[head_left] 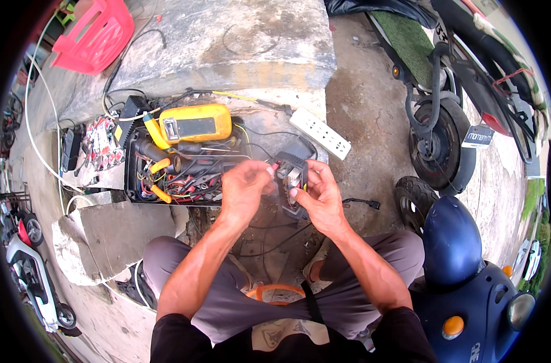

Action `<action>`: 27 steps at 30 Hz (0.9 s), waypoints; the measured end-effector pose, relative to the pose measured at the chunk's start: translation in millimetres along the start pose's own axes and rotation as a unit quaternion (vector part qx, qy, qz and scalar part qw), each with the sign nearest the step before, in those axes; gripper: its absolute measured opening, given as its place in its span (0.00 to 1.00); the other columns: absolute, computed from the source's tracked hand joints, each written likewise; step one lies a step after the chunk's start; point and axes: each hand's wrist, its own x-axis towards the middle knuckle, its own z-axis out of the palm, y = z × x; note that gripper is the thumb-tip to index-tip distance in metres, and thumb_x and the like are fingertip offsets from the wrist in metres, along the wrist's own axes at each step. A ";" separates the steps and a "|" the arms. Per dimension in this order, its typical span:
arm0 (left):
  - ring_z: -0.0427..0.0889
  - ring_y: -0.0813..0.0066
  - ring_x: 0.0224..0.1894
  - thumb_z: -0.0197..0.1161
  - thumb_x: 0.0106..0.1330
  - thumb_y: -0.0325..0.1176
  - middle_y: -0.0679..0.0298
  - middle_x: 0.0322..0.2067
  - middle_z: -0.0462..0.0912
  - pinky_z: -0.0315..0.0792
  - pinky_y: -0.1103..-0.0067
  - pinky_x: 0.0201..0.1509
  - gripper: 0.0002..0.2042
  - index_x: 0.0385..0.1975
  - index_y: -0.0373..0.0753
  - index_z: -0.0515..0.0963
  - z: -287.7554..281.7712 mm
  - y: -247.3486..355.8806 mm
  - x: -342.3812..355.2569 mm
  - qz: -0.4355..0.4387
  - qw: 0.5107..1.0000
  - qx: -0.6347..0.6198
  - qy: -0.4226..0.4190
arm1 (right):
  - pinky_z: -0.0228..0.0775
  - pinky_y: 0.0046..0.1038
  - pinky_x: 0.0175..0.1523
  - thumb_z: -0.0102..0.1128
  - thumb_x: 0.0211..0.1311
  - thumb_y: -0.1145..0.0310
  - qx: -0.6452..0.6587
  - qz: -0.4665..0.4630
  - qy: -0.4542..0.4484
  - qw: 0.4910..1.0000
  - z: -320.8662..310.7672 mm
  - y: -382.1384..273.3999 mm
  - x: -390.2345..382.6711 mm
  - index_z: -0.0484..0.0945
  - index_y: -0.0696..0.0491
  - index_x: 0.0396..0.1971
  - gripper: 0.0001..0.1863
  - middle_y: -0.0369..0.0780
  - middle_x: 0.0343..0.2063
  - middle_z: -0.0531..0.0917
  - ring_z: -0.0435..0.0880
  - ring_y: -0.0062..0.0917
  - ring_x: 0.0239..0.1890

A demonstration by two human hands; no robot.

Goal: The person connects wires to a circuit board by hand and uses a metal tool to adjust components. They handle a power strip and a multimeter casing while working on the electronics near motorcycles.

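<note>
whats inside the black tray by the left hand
The tray holds tangled wires and orange handles. A yellow multimeter lies over its far part. What is beneath them, including the bottom, is covered.

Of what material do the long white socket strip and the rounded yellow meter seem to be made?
Long white socket strip: probably hard plastic, smooth and evenly coloured.
Rounded yellow meter: plastic or rubber casing, satin; soft rounded edges and uniform colour fit both.

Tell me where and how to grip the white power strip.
Likely best across the middle of the power strip, from above and the right, pinching its long edges: it is narrow, lies diagonally beyond the right hand, and its sockets face up.
</note>
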 end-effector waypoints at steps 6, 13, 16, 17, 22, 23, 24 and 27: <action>0.86 0.79 0.31 0.66 0.77 0.27 0.65 0.33 0.87 0.80 0.80 0.38 0.05 0.43 0.32 0.84 1.2 0.3 -1.3 -0.008 1.000 -0.021 0.002 | 0.73 0.28 0.63 0.61 0.69 0.89 -0.004 -0.001 -0.006 1.000 -0.8 4.7 0.1 0.62 0.57 0.70 0.32 0.42 0.60 0.82 0.80 0.21 0.60; 0.86 0.78 0.32 0.67 0.77 0.29 0.65 0.34 0.87 0.80 0.80 0.39 0.06 0.43 0.31 0.84 2.2 -1.4 -0.9 -0.030 0.999 -0.038 0.002 | 0.71 0.29 0.65 0.60 0.69 0.89 -0.002 -0.004 -0.010 1.000 -1.0 6.4 0.5 0.62 0.56 0.70 0.32 0.42 0.60 0.82 0.79 0.21 0.60; 0.86 0.78 0.32 0.68 0.77 0.30 0.65 0.34 0.87 0.81 0.79 0.39 0.07 0.44 0.32 0.84 1.6 -3.0 -0.4 -0.036 0.998 -0.044 0.001 | 0.70 0.29 0.66 0.60 0.69 0.89 -0.016 -0.011 -0.016 1.000 -2.2 8.2 0.8 0.62 0.56 0.70 0.32 0.41 0.60 0.83 0.79 0.21 0.60; 0.86 0.78 0.32 0.68 0.77 0.30 0.65 0.34 0.87 0.81 0.79 0.39 0.07 0.44 0.32 0.84 1.3 -3.8 -0.1 -0.037 0.998 -0.046 0.000 | 0.70 0.29 0.66 0.60 0.69 0.89 -0.022 -0.014 -0.018 0.999 -2.7 8.9 0.9 0.62 0.56 0.70 0.32 0.41 0.60 0.83 0.79 0.22 0.60; 0.86 0.79 0.33 0.68 0.77 0.31 0.65 0.34 0.88 0.81 0.80 0.39 0.07 0.44 0.32 0.84 0.5 -6.2 0.1 -0.037 0.998 -0.048 0.002 | 0.70 0.27 0.65 0.60 0.69 0.89 -0.035 -0.014 -0.022 0.999 -2.4 9.0 1.2 0.62 0.55 0.69 0.32 0.41 0.60 0.82 0.79 0.21 0.60; 0.86 0.79 0.33 0.69 0.77 0.31 0.65 0.34 0.88 0.81 0.80 0.39 0.07 0.44 0.32 0.84 0.8 -6.5 -0.2 -0.036 0.998 -0.047 0.003 | 0.71 0.27 0.64 0.60 0.69 0.89 -0.034 -0.013 -0.023 0.999 -2.4 8.9 1.0 0.61 0.55 0.69 0.32 0.41 0.60 0.82 0.79 0.20 0.59; 0.86 0.79 0.33 0.69 0.77 0.31 0.65 0.34 0.88 0.81 0.80 0.39 0.07 0.44 0.32 0.84 1.1 -6.6 -0.4 -0.034 0.998 -0.049 0.003 | 0.72 0.29 0.65 0.60 0.69 0.89 -0.038 -0.006 -0.024 0.999 -2.9 8.8 0.7 0.61 0.54 0.70 0.33 0.42 0.60 0.83 0.80 0.22 0.60; 0.86 0.79 0.33 0.69 0.77 0.31 0.65 0.34 0.88 0.81 0.80 0.39 0.07 0.44 0.32 0.84 2.5 -6.6 -1.2 -0.029 0.998 -0.052 0.002 | 0.73 0.32 0.66 0.61 0.69 0.90 -0.044 0.005 -0.026 0.999 -3.9 9.0 0.2 0.60 0.53 0.70 0.34 0.44 0.61 0.84 0.82 0.25 0.61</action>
